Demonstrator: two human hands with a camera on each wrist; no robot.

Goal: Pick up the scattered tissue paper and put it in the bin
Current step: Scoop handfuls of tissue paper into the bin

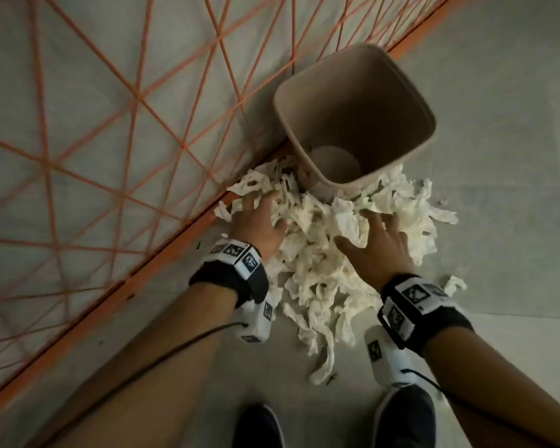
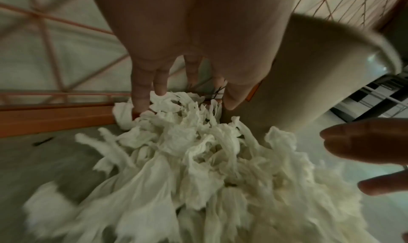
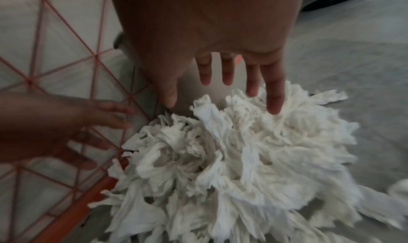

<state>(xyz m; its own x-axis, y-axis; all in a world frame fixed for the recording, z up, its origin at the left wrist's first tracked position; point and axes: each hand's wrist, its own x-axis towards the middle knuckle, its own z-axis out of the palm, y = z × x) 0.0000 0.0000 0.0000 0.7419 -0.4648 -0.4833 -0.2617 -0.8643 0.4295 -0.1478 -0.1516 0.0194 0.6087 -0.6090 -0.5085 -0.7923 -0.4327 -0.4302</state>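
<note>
A: Status on the hands?
B: Left hand (image 1: 262, 221) fingers spread and straight, tips pressed into the far-left edge of the tissue paper pile (image 1: 324, 263). Nothing gripped. Right hand (image 1: 377, 250) also splayed flat over the pile's right side, no grasp.
A: Where's the tissue?
B: All on the floor (image 1: 498, 156), heaped against the near side of the beige bin (image 1: 353, 92). Pile's left edge touches the orange frame (image 1: 117, 286). One stray scrap (image 1: 455, 284) lies just right of the right wrist.
</note>
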